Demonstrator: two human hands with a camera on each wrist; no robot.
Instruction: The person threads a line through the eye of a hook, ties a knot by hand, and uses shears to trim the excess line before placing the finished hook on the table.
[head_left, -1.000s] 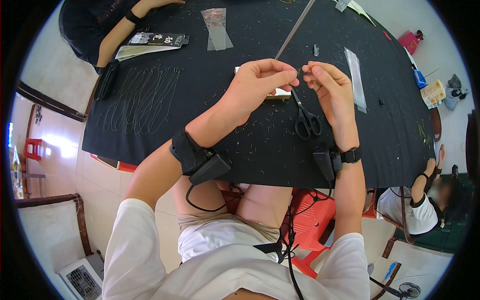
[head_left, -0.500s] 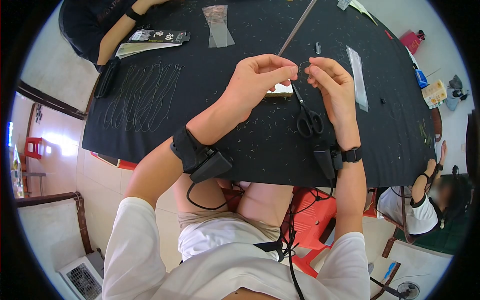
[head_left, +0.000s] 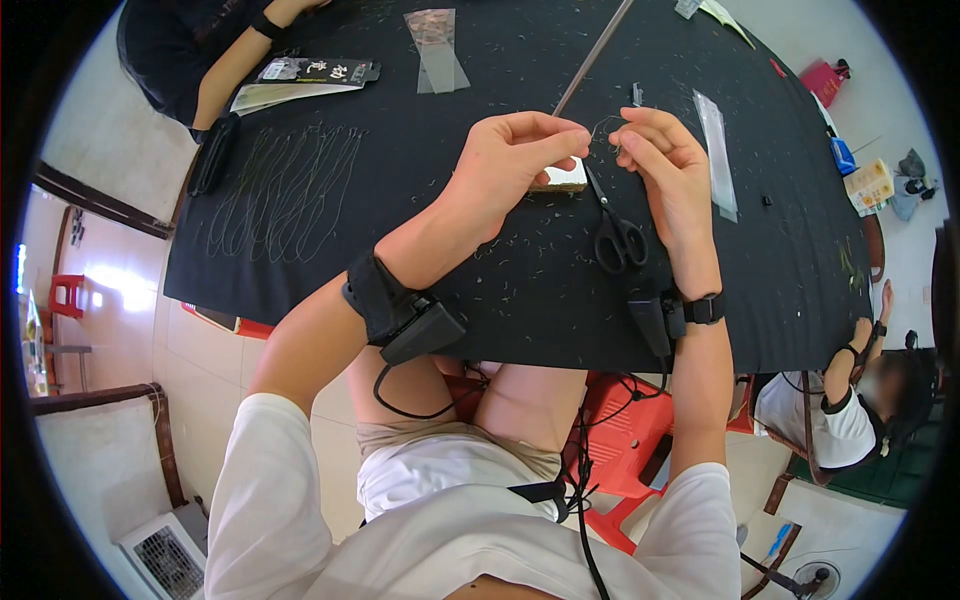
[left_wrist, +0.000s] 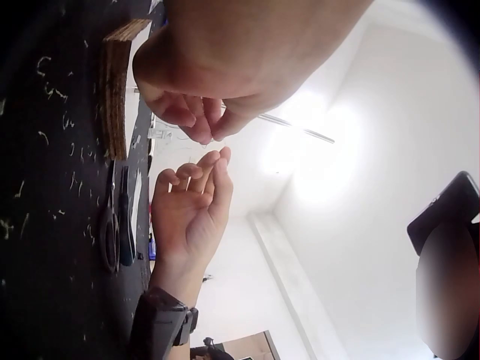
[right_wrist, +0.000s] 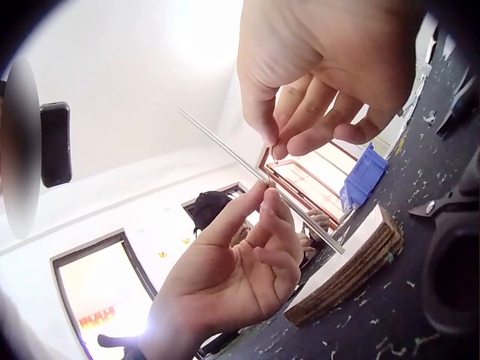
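Note:
My left hand [head_left: 525, 160] is raised over the table, thumb and index fingertip pinching one end of a thin line [head_left: 603, 122]. The line bows in a small arc across the gap to my right hand [head_left: 665, 175], where thumb and index finger pinch it too. From the right wrist view, a tiny curved wire-like piece [right_wrist: 275, 154] pokes out below the right fingertips; its kind is too small to make out. Behind the left hand, a thin metal rod [head_left: 597, 52] slants up from a white-topped wooden block [head_left: 562, 179]. Black-handled scissors [head_left: 620, 246] lie below the hands.
Several looped lines [head_left: 285, 195] lie in a row at the left, near a black package [head_left: 320, 72]. A clear bag [head_left: 437, 60] lies at the back, a plastic sleeve [head_left: 714, 155] at the right. Line clippings dot the black cloth [head_left: 520, 300]. Another person's arm [head_left: 228, 85] rests at the far left.
My hands have drifted a little apart, the left one slightly left and the right one slightly up. More of the line's arc shows between the fingertips.

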